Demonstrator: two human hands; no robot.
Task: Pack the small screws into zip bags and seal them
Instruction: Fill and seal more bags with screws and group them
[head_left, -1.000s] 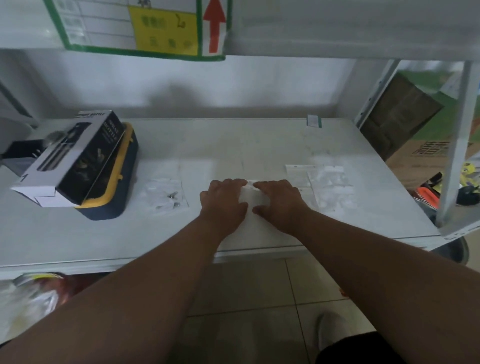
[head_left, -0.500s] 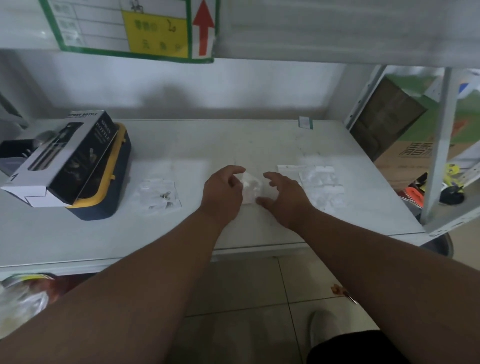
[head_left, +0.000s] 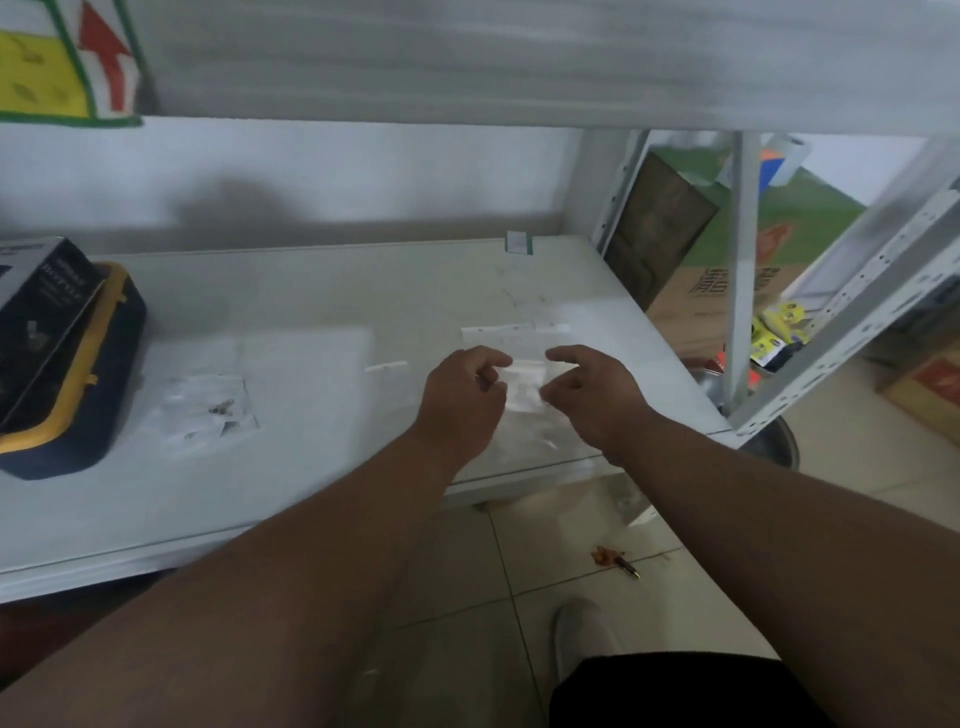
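Holding a clear zip bag (head_left: 524, 387) between them, the left hand (head_left: 460, 402) and right hand (head_left: 592, 397) each pinch one end of its top strip, just above the front right part of the white shelf (head_left: 322, 291). The bag's long axis runs left to right, hand to hand, with its body hanging toward the person. The frame is blurred, so the seal probably remains to be pressed, though I cannot tell. The small screws (head_left: 222, 408) lie on more bags well to the left, nearer the left hand.
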